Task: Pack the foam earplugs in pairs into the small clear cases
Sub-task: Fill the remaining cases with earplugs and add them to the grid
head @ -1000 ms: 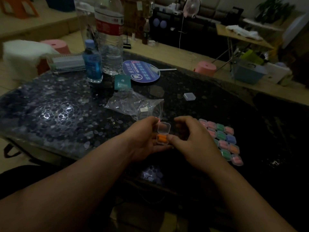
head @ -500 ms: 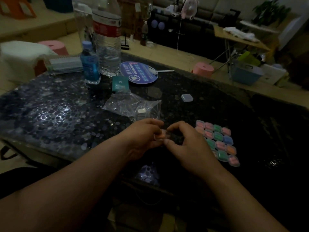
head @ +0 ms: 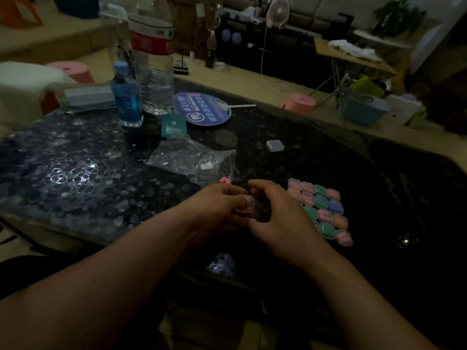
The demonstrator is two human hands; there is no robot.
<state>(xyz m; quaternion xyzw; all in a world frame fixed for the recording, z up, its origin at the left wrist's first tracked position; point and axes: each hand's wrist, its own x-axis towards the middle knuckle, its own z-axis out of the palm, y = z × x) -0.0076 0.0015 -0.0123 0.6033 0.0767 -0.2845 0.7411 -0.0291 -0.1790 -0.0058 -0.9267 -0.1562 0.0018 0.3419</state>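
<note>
1. From where I stand, the left hand (head: 219,207) has its fingers curled, pinching what looks like a small clear case (head: 242,211). The light is dim and the spot blurred, so that is my judgement, not something plainly seen. The case sits between the two hands, just above the table (head: 75,173).
2. The right hand (head: 280,215) arches over it with finger and thumb curled in. Whether they actually touch the case I cannot tell.
3. The step looks to me like snapping the lid shut. It would go best with one thumb pressing flat on the lid while the other hand steadies the base.
4. Both plugs should lie wholly inside first, since foam springs back and can hold a lid ajar or get nipped in the seam.
5. Once it clicks, it belongs with the filled cases (head: 321,210) just right of the right hand, in line with the rows.
6. A loose pink earplug (head: 224,180) lies by the plastic bag (head: 192,160), just beyond the left hand. An empty case (head: 275,145) sits further back. Those would serve next.
</note>
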